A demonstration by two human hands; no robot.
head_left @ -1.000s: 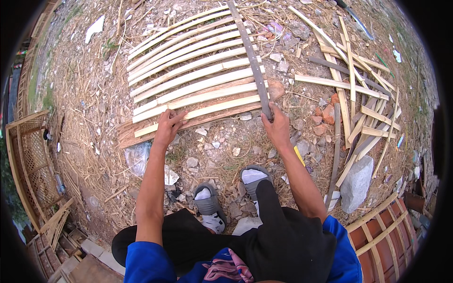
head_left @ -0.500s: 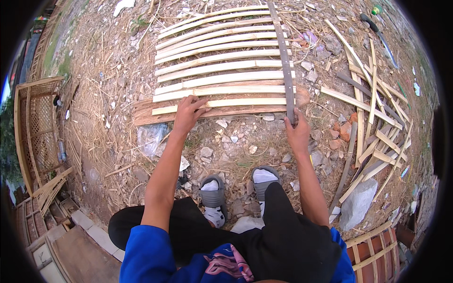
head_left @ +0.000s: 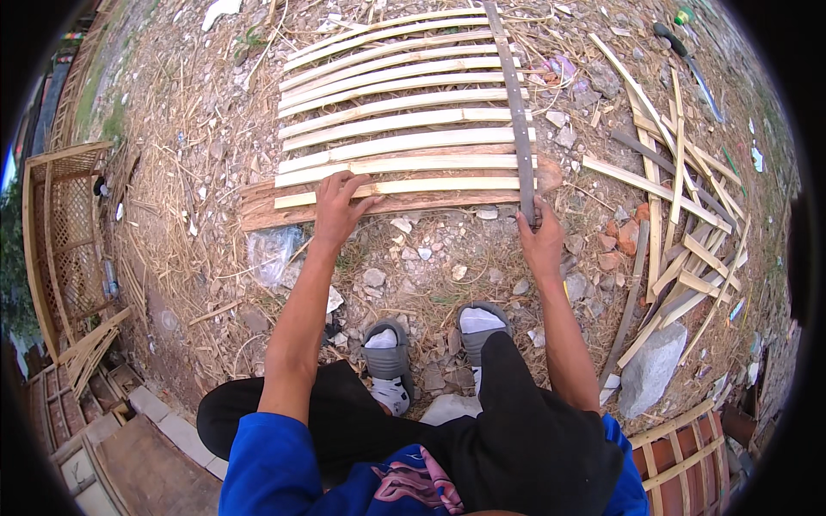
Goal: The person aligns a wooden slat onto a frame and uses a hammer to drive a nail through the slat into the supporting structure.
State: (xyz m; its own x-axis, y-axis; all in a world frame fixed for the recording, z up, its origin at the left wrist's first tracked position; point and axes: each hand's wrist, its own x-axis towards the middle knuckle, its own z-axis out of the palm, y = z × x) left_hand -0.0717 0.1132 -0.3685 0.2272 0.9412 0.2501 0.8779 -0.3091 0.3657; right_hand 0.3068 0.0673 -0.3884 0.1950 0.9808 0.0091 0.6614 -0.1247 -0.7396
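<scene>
- My left hand (head_left: 337, 206) lies flat, fingers spread, palm down on the nearest bamboo slat (head_left: 404, 186) and the rough wooden plank (head_left: 275, 209) beneath it.
- My right hand (head_left: 540, 242) is closed around the near end of a long grey crosspiece (head_left: 514, 103) — a narrow strip with small holes that runs away from me across the slats' right ends.
- The slats form a row of about ten pale split-bamboo strips (head_left: 404, 112), lying side by side on the ground straight ahead, each running left to right.
- To the right, well apart, a loose heap of shorter bamboo offcuts (head_left: 680, 224) sits on dirt, with a grey stone (head_left: 650, 370) nearer me.
- Below the hands, my two feet in grey sandals (head_left: 387, 357) rest on gravel and straw — knees bent, dark trousers, blue sleeves.
- At far left stands a woven bamboo lattice frame (head_left: 64, 232).
</scene>
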